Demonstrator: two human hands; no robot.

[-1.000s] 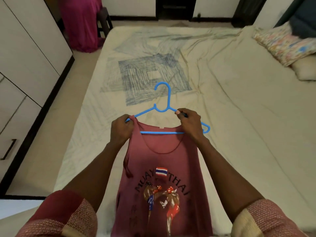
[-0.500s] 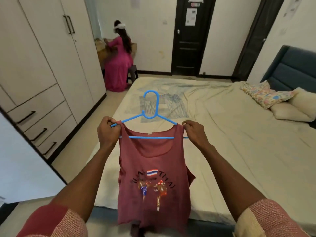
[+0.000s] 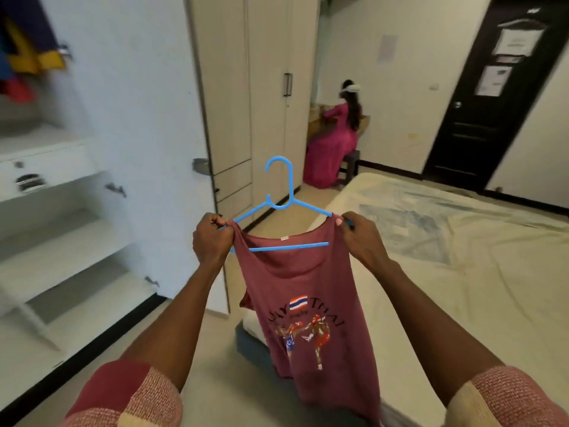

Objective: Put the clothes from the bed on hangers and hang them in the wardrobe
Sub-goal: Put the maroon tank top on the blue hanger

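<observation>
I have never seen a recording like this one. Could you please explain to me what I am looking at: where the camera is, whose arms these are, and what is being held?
There is no machine here. The camera sits on a person's head and looks forward and down, so the two arms reaching into the picture are that person's own.

The left hand and the right hand each pinch one shoulder strap of a dark red tank top against the ends of a blue plastic hanger. The top hangs on the hanger, in the air; its print shows two boxers and a small flag.

To the right is the bed, covered with a pale sheet. To the left is an open wardrobe with white shelves, and some colourful clothes hang, blurred, at its top. Further back, another person in a pink dress sits facing away, near a dark door.
</observation>
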